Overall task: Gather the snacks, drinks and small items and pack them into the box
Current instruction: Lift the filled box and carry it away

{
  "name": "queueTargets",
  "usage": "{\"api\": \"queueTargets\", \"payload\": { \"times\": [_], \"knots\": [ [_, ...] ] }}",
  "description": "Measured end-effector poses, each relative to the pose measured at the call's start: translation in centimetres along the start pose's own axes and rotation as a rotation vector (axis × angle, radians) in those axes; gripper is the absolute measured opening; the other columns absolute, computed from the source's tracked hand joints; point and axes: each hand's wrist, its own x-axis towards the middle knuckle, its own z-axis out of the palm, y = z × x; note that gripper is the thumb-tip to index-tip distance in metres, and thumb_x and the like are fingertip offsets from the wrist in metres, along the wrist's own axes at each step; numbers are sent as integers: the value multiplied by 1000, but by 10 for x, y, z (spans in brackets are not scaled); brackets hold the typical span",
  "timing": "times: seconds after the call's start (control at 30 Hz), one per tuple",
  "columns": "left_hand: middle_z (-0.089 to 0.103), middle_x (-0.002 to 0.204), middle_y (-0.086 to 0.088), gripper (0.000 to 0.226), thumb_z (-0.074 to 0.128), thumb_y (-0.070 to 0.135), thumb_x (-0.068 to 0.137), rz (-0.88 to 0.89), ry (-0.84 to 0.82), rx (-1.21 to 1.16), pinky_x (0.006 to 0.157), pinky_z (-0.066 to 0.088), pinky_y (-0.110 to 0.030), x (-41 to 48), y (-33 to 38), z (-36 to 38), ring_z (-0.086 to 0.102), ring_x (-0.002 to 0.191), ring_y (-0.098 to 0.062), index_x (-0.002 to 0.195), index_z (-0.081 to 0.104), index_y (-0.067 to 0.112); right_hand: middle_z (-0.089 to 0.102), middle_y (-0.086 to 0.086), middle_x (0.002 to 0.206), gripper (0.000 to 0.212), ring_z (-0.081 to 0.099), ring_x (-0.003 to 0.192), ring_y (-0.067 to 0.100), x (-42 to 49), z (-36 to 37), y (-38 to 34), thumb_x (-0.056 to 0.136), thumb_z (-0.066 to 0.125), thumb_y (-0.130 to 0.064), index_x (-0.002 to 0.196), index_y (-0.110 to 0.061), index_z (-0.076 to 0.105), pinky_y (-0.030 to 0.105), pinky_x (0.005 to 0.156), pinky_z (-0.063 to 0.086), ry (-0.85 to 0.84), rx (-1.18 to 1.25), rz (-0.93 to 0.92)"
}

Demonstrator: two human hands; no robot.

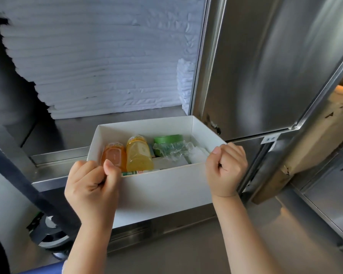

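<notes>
we hold the box [162,186] by its near wall. left hand [91,182] pinches the box's near-left corner, thumb over the rim, fingers curled outside. right hand [226,171] grips the near-right corner the same way. the box is open-topped, over a steel ledge [52,173] that runs out past its left side. we cannot tell whether its base rests on anything.

our judgement for carrying it well:
- keep both corners level and move slowly
- the card rim looks thin and may bow, and the load could shift
- a palm under the base would be safer

count inside the box:
- 2 drinks at its left end: 1 orange bottle [114,157] and 1 yellow bottle [139,153], touching
- 1 green-lidded tub [167,139] by the far wall
- 1 clear wrapper [172,150] just in front of the tub
- 1 green-printed carton [133,173] against the near wall
- white packets [198,155] at the right end, number unclear

beyond the box's far wall: 1 stack of white towels [99,56].
</notes>
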Motion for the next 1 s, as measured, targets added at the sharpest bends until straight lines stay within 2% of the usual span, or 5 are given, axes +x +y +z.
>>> {"api": "queueTargets", "payload": {
  "times": [0.1, 0.37, 0.7, 0.83, 1.0],
  "knots": [
    [29, 43, -5, 49, 46, 6, 87, 16, 2, -33, 47, 20, -33, -4, 43, 12, 25, 46, -27, 39, 36, 5, 27, 9, 42, 50, 23, 43, 24, 14, -38, 25, 89, 40, -4, 41, -5, 28, 37, 45, 22, 31, -19, -8],
    [24, 46, -1, 52, 48, 6, 87, 79, 34, -182, 49, 18, -27, -32, 179, 70, 21, 52, -22, 39, 29, 5, 23, 6, 45, 51, 19, 50, 22, 49, -170, 109, 90, 39, -2, 42, -7, 26, 33, 50, 18, 112, -110, -52],
    [28, 44, -5, 52, 50, 9, 87, 104, -94, -416, 54, 18, -21, -85, 323, 158, 23, 54, -22, 39, 33, 1, 28, 8, 41, 52, 25, 43, 23, 69, -339, 198, 89, 40, -1, 38, -4, 29, 33, 50, 18, 184, -366, -42],
    [23, 51, 6, 48, 50, 12, 85, 117, -162, -509, 54, 21, -12, -94, 375, 200, 23, 55, -15, 40, 31, 8, 24, 8, 41, 51, 20, 45, 23, 77, -387, 232, 86, 41, 2, 38, -5, 26, 29, 56, 13, 216, -473, -31],
    [23, 52, 9, 47, 50, 13, 84, 145, -218, -620, 54, 23, -8, -111, 430, 267, 23, 55, -12, 41, 31, 7, 27, 8, 38, 53, 27, 40, 22, 81, -434, 297, 87, 40, 1, 35, -3, 32, 35, 48, 19, 249, -581, -10]
  ]
}}
